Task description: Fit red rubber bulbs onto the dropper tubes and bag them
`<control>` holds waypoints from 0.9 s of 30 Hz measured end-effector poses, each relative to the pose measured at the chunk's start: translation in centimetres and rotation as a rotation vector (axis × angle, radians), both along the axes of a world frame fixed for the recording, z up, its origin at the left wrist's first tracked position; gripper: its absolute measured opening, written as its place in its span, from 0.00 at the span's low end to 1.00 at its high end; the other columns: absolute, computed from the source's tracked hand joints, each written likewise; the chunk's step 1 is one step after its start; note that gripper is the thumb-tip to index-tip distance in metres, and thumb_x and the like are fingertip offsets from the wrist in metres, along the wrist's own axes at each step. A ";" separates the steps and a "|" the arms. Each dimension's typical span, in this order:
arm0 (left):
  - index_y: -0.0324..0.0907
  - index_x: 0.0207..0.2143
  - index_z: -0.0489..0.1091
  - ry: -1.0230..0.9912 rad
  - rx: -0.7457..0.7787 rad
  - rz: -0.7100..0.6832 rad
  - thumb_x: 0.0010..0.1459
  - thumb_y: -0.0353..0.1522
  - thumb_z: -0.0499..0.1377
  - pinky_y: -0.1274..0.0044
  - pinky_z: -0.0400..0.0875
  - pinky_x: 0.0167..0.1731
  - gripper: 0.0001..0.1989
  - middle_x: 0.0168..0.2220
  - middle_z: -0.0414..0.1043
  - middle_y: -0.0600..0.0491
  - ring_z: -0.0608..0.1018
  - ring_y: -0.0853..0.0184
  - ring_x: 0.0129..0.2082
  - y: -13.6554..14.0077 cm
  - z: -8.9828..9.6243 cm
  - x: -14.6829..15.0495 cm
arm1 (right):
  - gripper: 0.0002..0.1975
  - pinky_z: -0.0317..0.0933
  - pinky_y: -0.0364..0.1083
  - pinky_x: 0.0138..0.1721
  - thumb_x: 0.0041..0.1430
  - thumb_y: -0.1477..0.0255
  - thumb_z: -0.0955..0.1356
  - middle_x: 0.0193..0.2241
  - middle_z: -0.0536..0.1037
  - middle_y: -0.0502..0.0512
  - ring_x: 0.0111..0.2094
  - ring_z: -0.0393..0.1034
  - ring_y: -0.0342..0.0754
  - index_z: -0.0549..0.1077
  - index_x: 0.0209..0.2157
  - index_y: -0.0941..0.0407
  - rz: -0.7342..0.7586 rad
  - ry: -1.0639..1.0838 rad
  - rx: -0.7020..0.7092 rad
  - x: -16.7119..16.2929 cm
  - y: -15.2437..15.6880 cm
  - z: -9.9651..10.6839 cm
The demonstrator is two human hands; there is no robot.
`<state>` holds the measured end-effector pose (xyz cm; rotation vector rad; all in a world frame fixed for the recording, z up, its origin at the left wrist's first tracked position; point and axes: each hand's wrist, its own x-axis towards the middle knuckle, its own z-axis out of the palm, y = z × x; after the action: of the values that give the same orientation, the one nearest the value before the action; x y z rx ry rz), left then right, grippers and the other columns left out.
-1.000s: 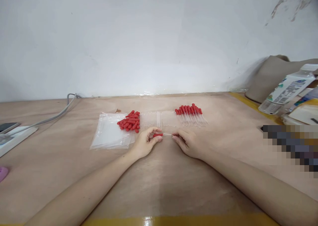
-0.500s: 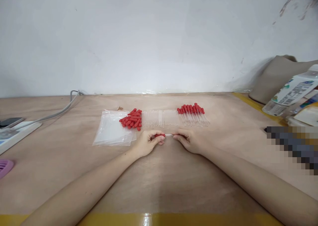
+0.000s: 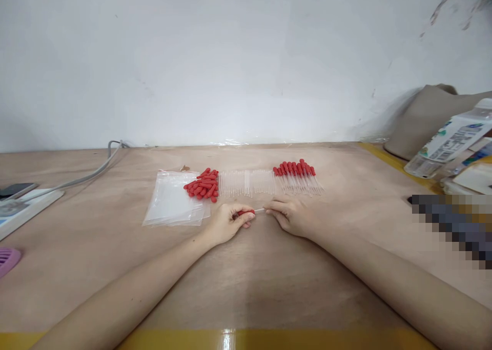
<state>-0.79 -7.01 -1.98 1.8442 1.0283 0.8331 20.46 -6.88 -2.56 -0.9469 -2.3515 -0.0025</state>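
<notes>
Our right hand has edged toward our left hand. Nearer than the red pile, right fingers pinch the clear tube and left fingers the red bulb; we should keep both aligned, pressing gently.

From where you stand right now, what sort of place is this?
Probably a workspace for small handwork: a heap of red, rounded bulbs, a row of thin, clear tubes and flat, clear plastic bags lie on a brown table.

A red bulb lies pinched in the left grip, a thin clear tube spanning to the right grip.
</notes>
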 end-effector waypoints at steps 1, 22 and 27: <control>0.37 0.33 0.73 0.015 0.025 0.018 0.54 0.36 0.57 0.78 0.73 0.28 0.10 0.24 0.74 0.53 0.76 0.69 0.24 0.0 0.1 0.0 | 0.13 0.57 0.43 0.31 0.62 0.71 0.58 0.28 0.72 0.55 0.30 0.65 0.45 0.73 0.35 0.56 -0.015 -0.009 0.021 -0.1 -0.1 0.0; 0.39 0.34 0.74 0.072 0.147 0.023 0.52 0.36 0.59 0.78 0.71 0.28 0.10 0.26 0.75 0.52 0.75 0.69 0.25 0.1 -0.5 -0.8 | 0.15 0.57 0.42 0.28 0.63 0.71 0.56 0.24 0.70 0.56 0.26 0.62 0.44 0.71 0.33 0.58 0.050 0.030 0.093 -0.6 -0.5 -0.7; 0.39 0.33 0.74 0.065 0.147 0.020 0.51 0.36 0.59 0.77 0.72 0.28 0.10 0.26 0.75 0.53 0.76 0.68 0.26 0.2 -0.7 -0.9 | 0.15 0.54 0.41 0.26 0.63 0.71 0.56 0.23 0.69 0.55 0.24 0.61 0.43 0.71 0.31 0.58 0.038 -0.001 0.072 -1.1 -0.4 -0.6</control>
<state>-1.71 -6.80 -2.72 1.9993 1.0513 0.8856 19.33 -7.29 -3.14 -0.8675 -2.3536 -0.0726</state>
